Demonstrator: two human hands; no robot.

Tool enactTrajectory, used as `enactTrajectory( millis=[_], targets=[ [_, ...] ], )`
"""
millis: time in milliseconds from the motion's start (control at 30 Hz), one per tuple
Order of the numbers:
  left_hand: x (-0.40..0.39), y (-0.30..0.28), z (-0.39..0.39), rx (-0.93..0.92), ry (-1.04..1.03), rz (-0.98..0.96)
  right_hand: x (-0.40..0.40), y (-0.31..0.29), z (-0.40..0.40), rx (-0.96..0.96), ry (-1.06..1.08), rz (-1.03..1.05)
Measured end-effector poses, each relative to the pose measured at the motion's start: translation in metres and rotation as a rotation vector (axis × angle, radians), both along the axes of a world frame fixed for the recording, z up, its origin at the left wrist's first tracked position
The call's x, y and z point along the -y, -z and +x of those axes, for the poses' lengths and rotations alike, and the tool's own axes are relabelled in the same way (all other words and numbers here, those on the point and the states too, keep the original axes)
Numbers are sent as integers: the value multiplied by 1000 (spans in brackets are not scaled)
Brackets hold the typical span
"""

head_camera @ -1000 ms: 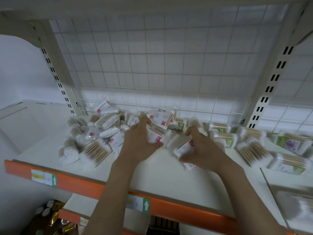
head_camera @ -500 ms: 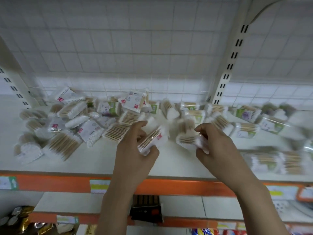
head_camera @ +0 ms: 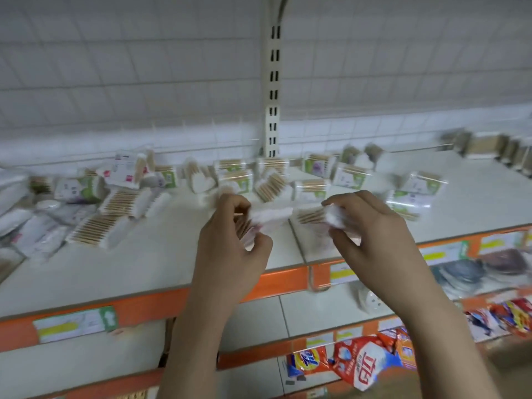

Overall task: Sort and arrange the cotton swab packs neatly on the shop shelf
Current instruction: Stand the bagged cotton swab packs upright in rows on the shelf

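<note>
Two cotton swab packs in hand, both motion-blurred. Left pack [head_camera: 267,218]: clear soft wrap, white cotton tips bunched at its upper right end, tan wooden sticks and a bit of red print lower down. Left hand [head_camera: 230,249] has fingers curled over it from above, thumb pinching from below. Right pack [head_camera: 319,217]: same build, tan sticks pointing left, white tip end buried in the grip. Right hand [head_camera: 371,234] is curled round that end, fingers over, thumb under. Both packs are held just above the front part of the shelf [head_camera: 144,266], apart from each other, over the seam between two boards.

Behind them, a loose jumble of packs [head_camera: 121,203] spreads along the back of the same shelf: flat rectangular bundles with sticks showing, some with green labels [head_camera: 345,177], one heart-shaped white pack [head_camera: 201,182]. Orientation is mixed: tilted, overlapping.

Shelf surface is smooth, matte, off-white; its front edge an orange strip [head_camera: 282,283] with paper price tags. White wire-grid back panel [head_camera: 144,82], slotted metal upright [head_camera: 273,82]. Lower shelf: glossy red-and-blue bags [head_camera: 359,367].
</note>
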State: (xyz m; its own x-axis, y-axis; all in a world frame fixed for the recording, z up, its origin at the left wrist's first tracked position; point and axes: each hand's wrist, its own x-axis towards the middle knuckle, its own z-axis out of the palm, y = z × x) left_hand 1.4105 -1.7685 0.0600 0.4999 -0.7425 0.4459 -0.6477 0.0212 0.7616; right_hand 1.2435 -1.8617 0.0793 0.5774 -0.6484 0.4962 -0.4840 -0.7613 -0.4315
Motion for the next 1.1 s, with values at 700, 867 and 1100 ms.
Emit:
enactTrajectory(
  millis=[700,867,1100],
  targets=[
    [136,-17,-260,222,66,-58,118,8,-262,155,113,-78],
    [174,-13,-263,268,67,-69,151,13,-270,125,146,-64],
    [229,-17,-258,245,71,-89,197,-2,-270,68,186,-108]
  ],
)
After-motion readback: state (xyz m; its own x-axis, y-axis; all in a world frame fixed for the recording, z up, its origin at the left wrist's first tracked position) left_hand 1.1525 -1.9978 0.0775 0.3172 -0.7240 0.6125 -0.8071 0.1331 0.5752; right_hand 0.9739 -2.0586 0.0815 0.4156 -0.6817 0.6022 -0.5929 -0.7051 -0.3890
